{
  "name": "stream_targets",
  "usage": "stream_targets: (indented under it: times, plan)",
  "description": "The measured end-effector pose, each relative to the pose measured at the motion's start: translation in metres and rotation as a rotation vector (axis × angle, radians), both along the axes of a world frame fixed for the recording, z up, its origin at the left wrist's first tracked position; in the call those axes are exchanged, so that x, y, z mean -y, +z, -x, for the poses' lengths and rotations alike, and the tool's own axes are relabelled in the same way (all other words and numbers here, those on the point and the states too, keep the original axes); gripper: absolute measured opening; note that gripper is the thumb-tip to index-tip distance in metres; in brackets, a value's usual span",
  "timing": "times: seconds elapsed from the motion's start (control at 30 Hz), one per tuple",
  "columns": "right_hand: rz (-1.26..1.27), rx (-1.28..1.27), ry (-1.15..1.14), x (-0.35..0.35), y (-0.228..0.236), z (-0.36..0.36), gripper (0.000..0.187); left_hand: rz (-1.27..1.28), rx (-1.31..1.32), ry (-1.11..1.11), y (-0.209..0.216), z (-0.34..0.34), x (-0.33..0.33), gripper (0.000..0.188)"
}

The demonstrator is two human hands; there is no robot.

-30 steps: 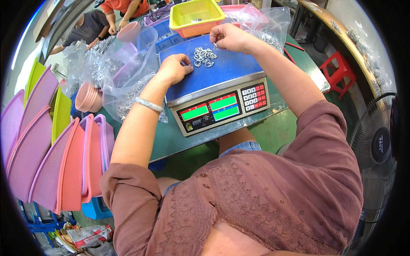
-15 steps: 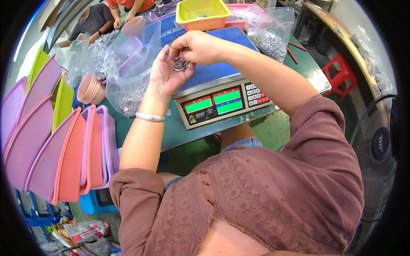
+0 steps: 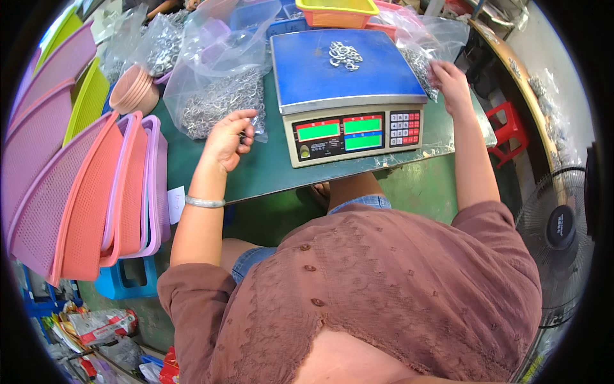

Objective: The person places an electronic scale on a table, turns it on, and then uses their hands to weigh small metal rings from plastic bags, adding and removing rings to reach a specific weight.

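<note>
A small heap of shiny metal clasps or rings (image 3: 345,56) lies on the blue pan of the digital scale (image 3: 348,89). Left of the scale, my left hand (image 3: 230,142) is held with fingers curled round a few small dark metal pieces. Behind it rests a clear plastic bag (image 3: 220,102) full of similar silvery pieces. At the scale's right side, my right hand (image 3: 453,89) has its fingers bent together at the edge of another clear bag of metal pieces (image 3: 419,64). Its fingertips are partly hidden, and I cannot make out whether a piece is between them.
Stacked purple, orange and green plastic baskets (image 3: 83,192) stand at the left. Pink cups (image 3: 134,89) sit beside the bags. A yellow basket (image 3: 339,8) is behind the scale. A red stool (image 3: 508,131) and a fan (image 3: 559,227) are on the right.
My hands have parted: the left came back left of the scale, the right went to the bag at right. A heap of metal pieces now shows on the pan.
</note>
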State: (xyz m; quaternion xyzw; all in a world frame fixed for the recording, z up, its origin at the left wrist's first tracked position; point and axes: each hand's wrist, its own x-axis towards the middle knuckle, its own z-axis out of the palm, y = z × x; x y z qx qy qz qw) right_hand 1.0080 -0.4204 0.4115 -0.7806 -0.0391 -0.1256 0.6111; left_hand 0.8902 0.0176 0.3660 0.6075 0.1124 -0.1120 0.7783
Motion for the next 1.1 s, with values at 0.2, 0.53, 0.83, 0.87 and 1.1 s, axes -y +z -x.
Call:
stream_targets:
  times: [0.2,0.53,0.83,0.87,1.1]
  plan:
    - [-0.693,-0.408,0.063,0.023,-0.076,0.002,0.029,-0.213,0.010,-0.180,-0.017,0.000,0.020,0.038]
    - [-0.819,-0.530,0.166,-0.009,-0.068,0.012,0.037,-0.006,0.012,-0.250,-0.032,-0.025,0.020,0.052]
    - [-0.745,-0.553,0.188,0.003,-0.077,0.004,0.038,0.206,-0.104,-0.511,-0.040,-0.039,0.019,0.044]
    - [-0.732,-0.550,0.165,0.006,-0.078,0.002,0.038,0.256,-0.132,-0.528,-0.041,-0.041,0.018,0.043]
    - [-0.729,-0.562,0.157,0.010,-0.079,0.003,0.036,0.382,-0.251,-0.581,-0.046,-0.055,0.013,0.030]
